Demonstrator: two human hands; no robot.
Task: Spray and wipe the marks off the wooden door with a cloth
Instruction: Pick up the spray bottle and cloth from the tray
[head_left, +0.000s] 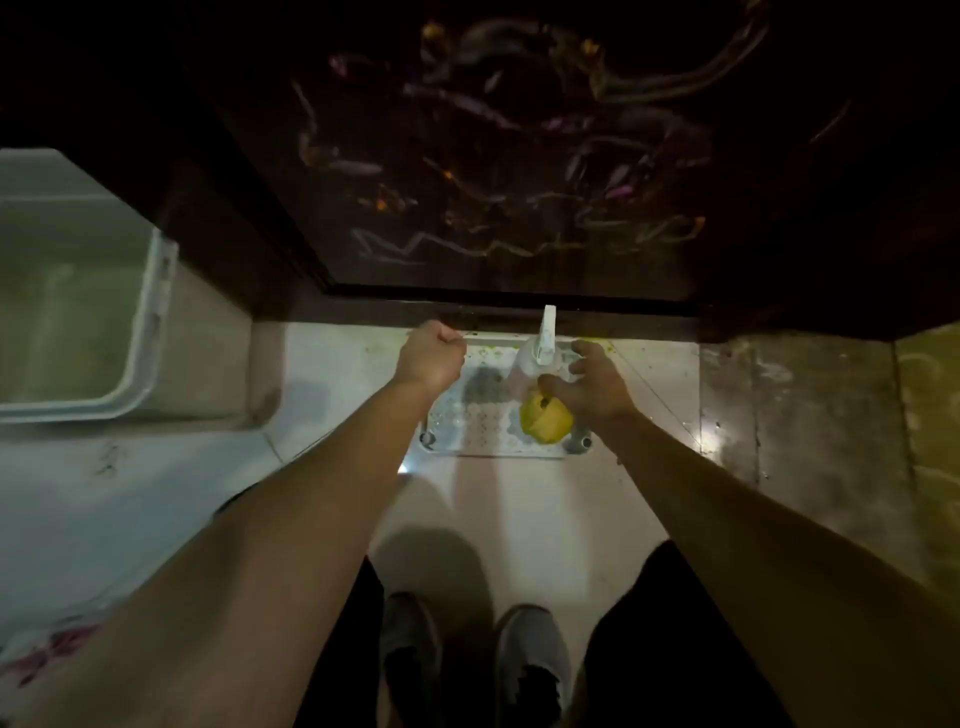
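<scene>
The dark wooden door (519, 249) fills the top of the view, covered in pale, purple and orange scribble marks (441, 244). Below it, a white perforated stool (478, 421) stands on the floor. On the stool are a clear spray bottle (546, 338) with a white trigger head and a crumpled yellow cloth (543, 426). My right hand (597, 384) hovers with spread fingers over the bottle and cloth, thumb close to the cloth, gripping neither. My left hand (431, 358) is a closed fist above the stool's left edge, holding nothing that I can see.
A white plastic bin (150, 322) sits at the left against the door frame. My two shoes (410, 644) stand on the pale floor just behind the stool. A yellowish wall edge (930, 415) lies at the right.
</scene>
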